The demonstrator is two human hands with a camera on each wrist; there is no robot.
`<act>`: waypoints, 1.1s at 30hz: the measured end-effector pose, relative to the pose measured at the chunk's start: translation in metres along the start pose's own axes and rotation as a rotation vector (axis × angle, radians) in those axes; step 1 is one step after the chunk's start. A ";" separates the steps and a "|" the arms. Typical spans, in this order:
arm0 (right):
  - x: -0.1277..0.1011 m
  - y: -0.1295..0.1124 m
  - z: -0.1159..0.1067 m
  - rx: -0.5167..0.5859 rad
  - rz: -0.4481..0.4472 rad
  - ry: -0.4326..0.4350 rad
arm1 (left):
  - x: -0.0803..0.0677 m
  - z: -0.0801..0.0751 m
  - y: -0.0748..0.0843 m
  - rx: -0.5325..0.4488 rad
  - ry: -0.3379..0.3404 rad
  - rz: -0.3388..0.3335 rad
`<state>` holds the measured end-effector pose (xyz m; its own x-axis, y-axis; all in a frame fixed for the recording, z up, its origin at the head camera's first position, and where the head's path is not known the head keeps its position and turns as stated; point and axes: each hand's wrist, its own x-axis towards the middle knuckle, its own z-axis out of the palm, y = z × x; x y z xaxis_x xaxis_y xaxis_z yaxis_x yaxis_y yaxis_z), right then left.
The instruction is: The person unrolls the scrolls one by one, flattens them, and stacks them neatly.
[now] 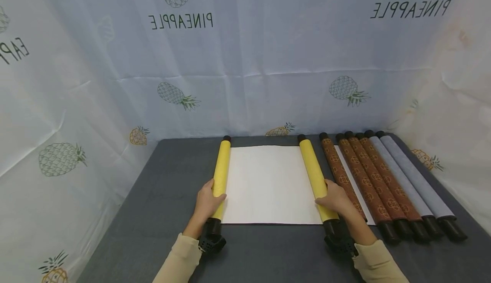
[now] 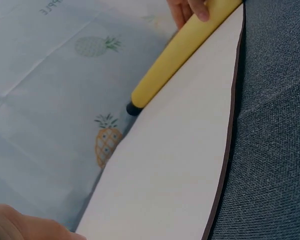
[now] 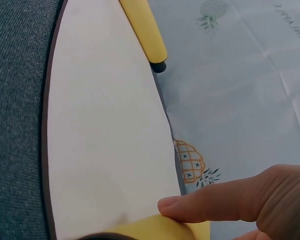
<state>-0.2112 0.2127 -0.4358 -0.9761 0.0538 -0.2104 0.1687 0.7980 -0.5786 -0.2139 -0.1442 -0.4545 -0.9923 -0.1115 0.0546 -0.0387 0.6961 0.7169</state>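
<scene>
A scroll lies partly unrolled on the dark table, its white sheet stretched between two yellow rolls with black end knobs. My left hand grips the left yellow roll near its front end, thumb laid over the top. On the other side, my right hand holds the right yellow roll in the same way. The right wrist view has the right thumb pressing on yellow beside the sheet. A dark edging runs along the sheet's front in the left wrist view.
To the right lie several rolled scrolls side by side: brown patterned ones and two grey ones, all with black knobs. A white strip shows between the first brown rolls. A pineapple-print curtain hangs behind and beside the table.
</scene>
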 end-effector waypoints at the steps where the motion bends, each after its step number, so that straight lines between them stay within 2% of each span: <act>1: 0.000 0.000 -0.001 -0.003 -0.003 -0.002 | 0.000 0.000 -0.001 -0.004 -0.001 0.001; 6: -0.001 0.003 -0.003 -0.010 -0.003 -0.010 | 0.002 -0.001 -0.003 -0.018 0.005 -0.010; 11: -0.007 0.008 -0.002 -0.006 0.013 0.004 | 0.005 0.003 -0.001 -0.043 -0.031 -0.024; 24: -0.015 0.016 0.008 0.013 -0.090 0.061 | 0.004 -0.003 -0.004 -0.085 -0.035 -0.062; 28: -0.017 0.014 0.011 0.034 -0.099 0.087 | 0.004 -0.007 -0.005 -0.066 -0.039 -0.075; 33: -0.016 0.011 0.014 0.054 -0.117 0.067 | 0.005 -0.010 -0.007 -0.025 -0.050 -0.074</act>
<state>-0.1920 0.2124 -0.4499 -0.9962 0.0036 -0.0872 0.0586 0.7675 -0.6383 -0.2170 -0.1568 -0.4522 -0.9914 -0.1263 -0.0337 -0.1102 0.6690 0.7351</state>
